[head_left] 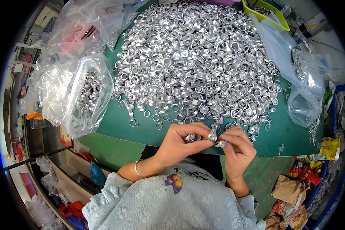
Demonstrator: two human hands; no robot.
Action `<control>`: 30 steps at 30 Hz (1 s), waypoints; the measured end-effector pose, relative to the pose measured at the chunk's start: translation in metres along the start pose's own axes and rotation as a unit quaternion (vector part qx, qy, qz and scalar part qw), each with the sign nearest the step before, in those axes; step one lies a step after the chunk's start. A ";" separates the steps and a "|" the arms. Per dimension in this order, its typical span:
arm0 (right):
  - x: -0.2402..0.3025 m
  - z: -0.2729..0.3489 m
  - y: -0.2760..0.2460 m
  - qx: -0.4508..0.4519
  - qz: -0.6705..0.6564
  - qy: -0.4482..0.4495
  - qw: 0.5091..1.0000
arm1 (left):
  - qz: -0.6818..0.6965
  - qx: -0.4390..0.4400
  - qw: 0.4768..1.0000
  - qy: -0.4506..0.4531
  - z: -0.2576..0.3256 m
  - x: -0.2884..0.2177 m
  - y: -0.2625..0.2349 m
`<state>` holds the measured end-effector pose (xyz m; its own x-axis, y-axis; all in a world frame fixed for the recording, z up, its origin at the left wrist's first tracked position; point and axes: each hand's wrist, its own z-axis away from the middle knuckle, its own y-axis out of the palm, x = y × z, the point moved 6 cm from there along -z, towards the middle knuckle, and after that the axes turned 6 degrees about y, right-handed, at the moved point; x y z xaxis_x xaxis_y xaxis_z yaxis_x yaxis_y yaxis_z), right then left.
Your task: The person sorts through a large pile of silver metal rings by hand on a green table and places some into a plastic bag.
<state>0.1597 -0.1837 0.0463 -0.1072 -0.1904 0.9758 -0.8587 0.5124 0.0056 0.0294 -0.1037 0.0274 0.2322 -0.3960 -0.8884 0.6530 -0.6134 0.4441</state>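
Both pinched: left hand [180,142] and right hand [237,147] grip silver fittings [214,138].

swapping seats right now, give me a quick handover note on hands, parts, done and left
Left hand: pinches a small silver part at the fingertips, a few more in the palm.
Right hand: pinches another silver piece beside it.
Big pile of silver rings covers the green table.
Clear bag of rings at left; another bag at right.
Done: cannot tell. Left: the pile looks mostly untouched.
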 end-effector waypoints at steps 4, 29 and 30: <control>-0.001 0.001 0.000 0.002 -0.006 0.005 1.000 | -0.017 0.005 1.000 -0.012 -0.001 -0.001 0.000; -0.029 -0.053 -0.038 -0.087 0.195 0.060 0.975 | 0.087 0.022 0.989 -0.121 0.000 0.011 0.002; -0.028 -0.057 -0.036 -0.090 0.225 0.039 0.970 | 0.095 0.018 0.986 -0.133 -0.001 0.012 0.002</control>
<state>0.2217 -0.1489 0.0308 -0.4057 0.1464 0.9022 -0.6327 0.6674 -0.3928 0.0338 -0.1092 0.0173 0.1477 -0.6682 -0.7291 0.5881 -0.5334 0.6080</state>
